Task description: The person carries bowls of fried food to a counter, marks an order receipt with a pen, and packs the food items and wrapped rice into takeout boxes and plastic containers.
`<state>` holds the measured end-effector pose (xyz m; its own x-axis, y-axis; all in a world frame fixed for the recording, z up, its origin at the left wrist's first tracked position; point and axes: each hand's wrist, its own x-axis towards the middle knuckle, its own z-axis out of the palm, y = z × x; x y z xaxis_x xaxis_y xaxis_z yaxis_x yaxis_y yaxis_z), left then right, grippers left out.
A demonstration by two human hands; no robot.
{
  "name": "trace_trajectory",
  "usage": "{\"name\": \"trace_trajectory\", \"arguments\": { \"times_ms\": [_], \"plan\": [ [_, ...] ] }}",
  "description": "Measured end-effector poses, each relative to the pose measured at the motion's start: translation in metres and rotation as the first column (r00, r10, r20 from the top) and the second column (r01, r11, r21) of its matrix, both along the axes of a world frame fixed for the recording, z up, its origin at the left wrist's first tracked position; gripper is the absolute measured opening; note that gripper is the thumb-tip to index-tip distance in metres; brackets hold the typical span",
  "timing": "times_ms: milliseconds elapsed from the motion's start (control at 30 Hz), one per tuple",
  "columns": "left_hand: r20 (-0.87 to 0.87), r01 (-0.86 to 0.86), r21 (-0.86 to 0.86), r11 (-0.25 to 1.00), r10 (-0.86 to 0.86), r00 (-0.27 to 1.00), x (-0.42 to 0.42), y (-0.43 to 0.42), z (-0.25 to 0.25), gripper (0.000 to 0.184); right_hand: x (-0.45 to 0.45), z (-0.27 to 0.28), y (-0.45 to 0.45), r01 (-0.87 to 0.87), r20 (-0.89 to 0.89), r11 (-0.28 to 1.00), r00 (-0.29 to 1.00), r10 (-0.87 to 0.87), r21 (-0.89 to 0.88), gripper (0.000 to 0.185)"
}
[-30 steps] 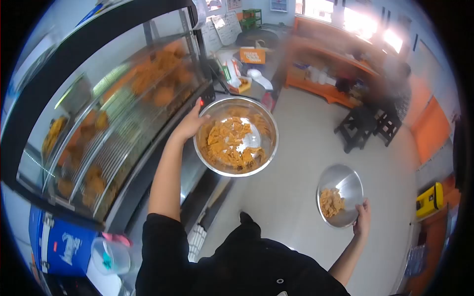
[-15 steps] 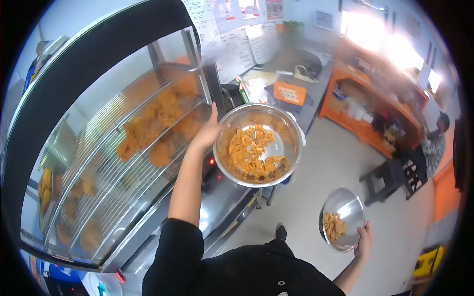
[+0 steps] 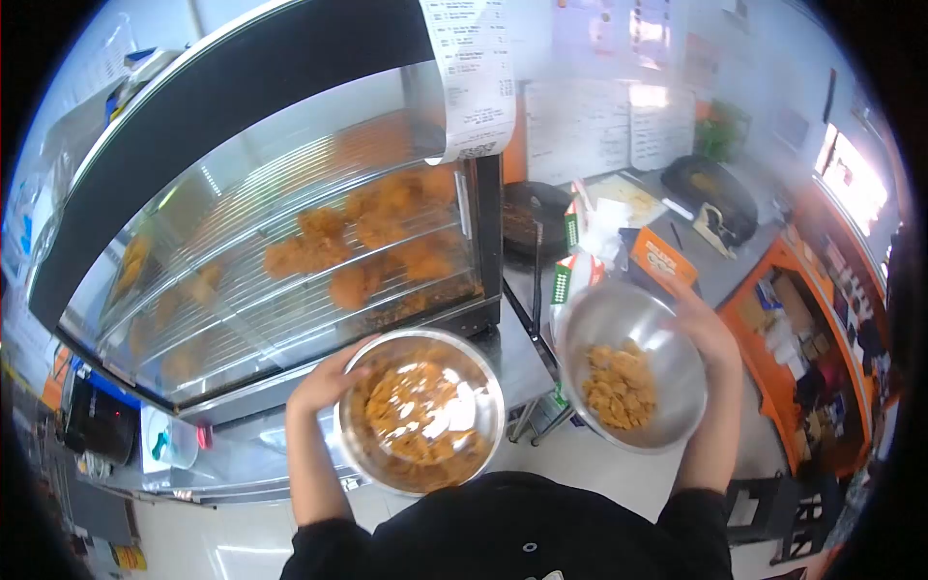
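My left hand (image 3: 329, 382) is closed on the left rim of a steel bowl (image 3: 493, 382), close to my body in front of the glass display case. Orange-brown fried pieces (image 3: 411, 401) lie in it, under bright glare spots. My right hand (image 3: 704, 329), slightly blurred, grips the upper right rim of a second steel bowl (image 3: 619, 307). Golden fried pieces (image 3: 621, 385) are gathered at the bottom of that bowl, which is tilted toward me. The two bowls are apart, side by side.
The heated display case (image 3: 474, 319) with fried chicken (image 3: 377, 227) on wire racks stands at left, a printed receipt (image 3: 471, 82) hanging from it. Behind the right bowl is a counter with an orange box (image 3: 662, 256) and a dark pan (image 3: 710, 198). An orange shelf (image 3: 773, 333) stands at right.
My view has turned. The left bowl has come down and left, nearer my body. My right hand has raised the second bowl from low at the right up toward the counter.
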<state>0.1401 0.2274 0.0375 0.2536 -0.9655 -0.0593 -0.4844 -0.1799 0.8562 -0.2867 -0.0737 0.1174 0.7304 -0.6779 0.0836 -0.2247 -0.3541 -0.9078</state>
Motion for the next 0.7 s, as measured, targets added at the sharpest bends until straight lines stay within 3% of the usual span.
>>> {"name": "trace_trajectory", "arguments": {
  "times_ms": [133,233,367,433,533,700],
  "plan": [
    [-0.076,-0.347,0.077,0.935,0.352,0.933,-0.002,0.107,-0.025,0.05,0.108,0.009,-0.029,-0.355,0.03,0.929,0.935,0.354,0.106,0.075],
    [-0.215,-0.569,0.087,0.818,0.573,0.791,-0.033,0.172,-0.029,0.05,0.172,0.006,-0.034,-0.476,-0.002,0.868,0.877,0.481,0.141,0.079],
    [-0.184,-0.804,0.05,0.593,0.796,0.576,-0.072,0.253,-0.047,0.047,0.218,-0.002,-0.026,-0.558,0.0,0.825,0.828,0.561,0.086,0.08],
    [-0.274,-0.867,0.063,0.495,0.844,0.462,-0.091,0.282,-0.052,0.045,0.224,-0.011,-0.019,-0.517,0.045,0.854,0.856,0.515,0.056,0.079],
    [-0.336,-0.92,0.06,0.386,0.876,0.346,-0.117,0.315,-0.058,0.045,0.225,0.009,-0.001,-0.462,-0.098,0.879,0.876,0.473,0.116,0.076],
    [-0.374,-0.951,0.09,0.295,0.895,0.242,-0.136,0.338,-0.06,0.046,0.269,0.008,0.019,-0.644,-0.056,0.753,0.754,0.655,0.137,0.076]
  ]
}}
